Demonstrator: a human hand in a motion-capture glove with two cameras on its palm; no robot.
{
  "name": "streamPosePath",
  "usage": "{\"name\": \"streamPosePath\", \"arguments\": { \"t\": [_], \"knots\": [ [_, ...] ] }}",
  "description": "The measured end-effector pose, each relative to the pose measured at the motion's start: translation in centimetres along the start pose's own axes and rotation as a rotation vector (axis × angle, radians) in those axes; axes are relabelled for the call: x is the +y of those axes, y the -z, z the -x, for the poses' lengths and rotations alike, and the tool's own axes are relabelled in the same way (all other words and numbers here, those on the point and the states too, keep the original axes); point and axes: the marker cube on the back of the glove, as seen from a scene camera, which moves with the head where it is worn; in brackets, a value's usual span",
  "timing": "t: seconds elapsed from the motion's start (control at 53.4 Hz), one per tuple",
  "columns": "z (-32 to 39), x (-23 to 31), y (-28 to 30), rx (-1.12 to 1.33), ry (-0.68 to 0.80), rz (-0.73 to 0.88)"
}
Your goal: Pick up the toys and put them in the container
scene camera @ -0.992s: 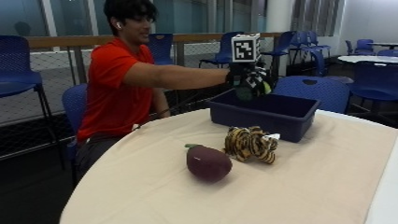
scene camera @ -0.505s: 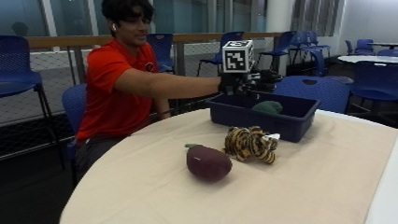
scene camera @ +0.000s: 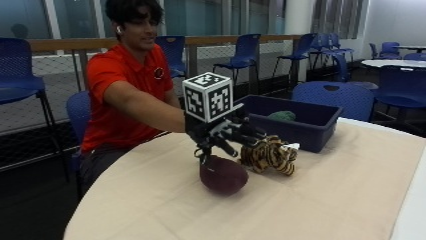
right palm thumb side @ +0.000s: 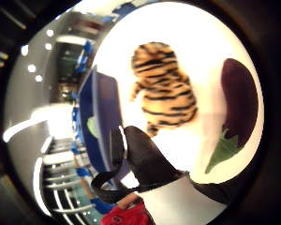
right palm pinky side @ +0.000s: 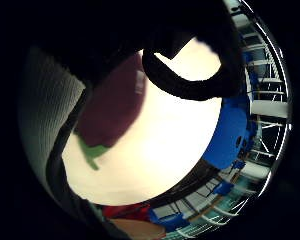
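Gloved right hand (scene camera: 223, 135) above the table (scene camera: 346, 200), its fingers spread and relaxed, holding nothing, poised just over the eggplant toy (scene camera: 223, 174). The eggplant lies on the tabletop with its green stem (right palm thumb side: 222, 151) toward the person; the tiger toy (scene camera: 269, 154) lies just beside it at about two o'clock, and the blue container (scene camera: 306, 125) stands beyond the tiger in the same direction, already holding a green toy (scene camera: 281, 116). The little-finger palm view shows the eggplant's dark purple body (right palm pinky side: 112, 100) close under the palm. Judged from its rounded, matte form, the eggplant is probably a light, soft plush piece that yields under pressure and is not fragile. Its bulk suggests grasping across the widest part of the body, fingers wrapped over the top, since the narrow stem offers a poorer hold. The tiger, equally soft, could be taken around its middle.
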Motion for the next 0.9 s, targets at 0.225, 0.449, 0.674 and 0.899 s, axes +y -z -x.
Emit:
{"name": "streamPosePath", "arguments": {
  "t": [0.225, 0.449, 0.674, 0.899],
  "knots": [
    [-4.0, -0.9, -2.3, 0.021, -0.09, 0.078],
    [-4.6, -1.8, -5.1, 0.064, -0.121, 0.137],
    [-4.6, -1.9, -5.1, 0.142, -0.128, 0.145],
    [-4.7, -2.3, -5.3, 0.074, -0.086, -0.012]
  ]
}}
